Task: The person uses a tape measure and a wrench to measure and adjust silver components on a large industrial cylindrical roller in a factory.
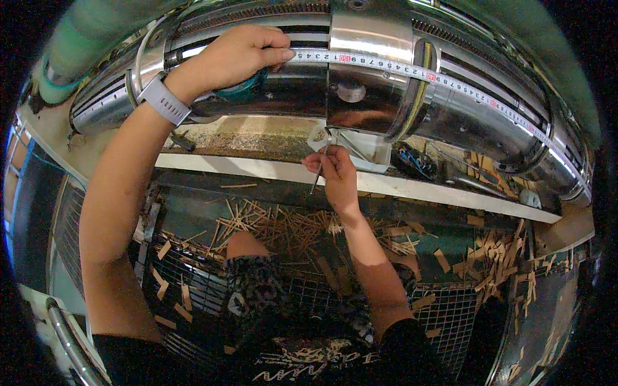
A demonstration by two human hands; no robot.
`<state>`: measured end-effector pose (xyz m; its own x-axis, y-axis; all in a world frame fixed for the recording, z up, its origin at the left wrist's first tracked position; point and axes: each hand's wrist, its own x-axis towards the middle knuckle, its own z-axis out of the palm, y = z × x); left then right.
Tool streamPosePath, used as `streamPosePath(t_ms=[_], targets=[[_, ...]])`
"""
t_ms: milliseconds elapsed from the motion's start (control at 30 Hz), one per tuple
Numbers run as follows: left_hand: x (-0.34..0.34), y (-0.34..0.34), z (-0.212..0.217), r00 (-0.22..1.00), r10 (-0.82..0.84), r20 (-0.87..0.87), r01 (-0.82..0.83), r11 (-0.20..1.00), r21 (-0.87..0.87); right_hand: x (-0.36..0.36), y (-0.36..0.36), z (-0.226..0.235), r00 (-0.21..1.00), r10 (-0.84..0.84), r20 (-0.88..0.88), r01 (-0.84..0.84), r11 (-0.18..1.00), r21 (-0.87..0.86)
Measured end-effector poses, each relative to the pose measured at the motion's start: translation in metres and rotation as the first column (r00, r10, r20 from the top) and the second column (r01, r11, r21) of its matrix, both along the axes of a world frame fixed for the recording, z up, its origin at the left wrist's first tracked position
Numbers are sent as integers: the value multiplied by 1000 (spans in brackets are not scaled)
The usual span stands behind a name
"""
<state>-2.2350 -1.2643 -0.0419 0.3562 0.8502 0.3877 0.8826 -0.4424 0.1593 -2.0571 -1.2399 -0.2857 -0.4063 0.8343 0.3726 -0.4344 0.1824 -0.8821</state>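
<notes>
My left hand (238, 55) presses a white measuring tape (412, 69) flat against a shiny metal cylinder (360, 71), its fingertips on the tape's near end. A teal object, partly hidden, sits under that palm. A grey watch band (165, 100) wraps the left wrist. The tape runs right along the cylinder to its far end. My right hand (336, 170) is lower, below the cylinder, pinching a thin pencil-like stick (320, 166) that points up toward the cylinder's underside.
A white ledge (270, 168) crosses under the cylinder, with sawdust behind it. Many thin wood strips and offcuts (283, 225) litter the wire mesh (444, 309) below. Cables and small tools (418, 161) lie at the right under the cylinder.
</notes>
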Motion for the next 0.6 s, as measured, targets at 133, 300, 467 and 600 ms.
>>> streamPosePath(t_ms=[133,300,467,600], targets=[[1,-2,1,999,11,-38,-11,1000,-6,-2,-9,-1,997,-71,-1,71,997,36],[2,-4,2,998,12,-56,-14,1000,-24,-4,-2,-1,997,-28,-74,25,999,-38],[1,-3,3,999,-7,-48,6,1000,-13,-16,0,0,994,-61,-90,59,998,-30],[3,-3,4,999,18,-44,-20,998,-57,-21,0,-3,988,-27,-151,24,999,-24]])
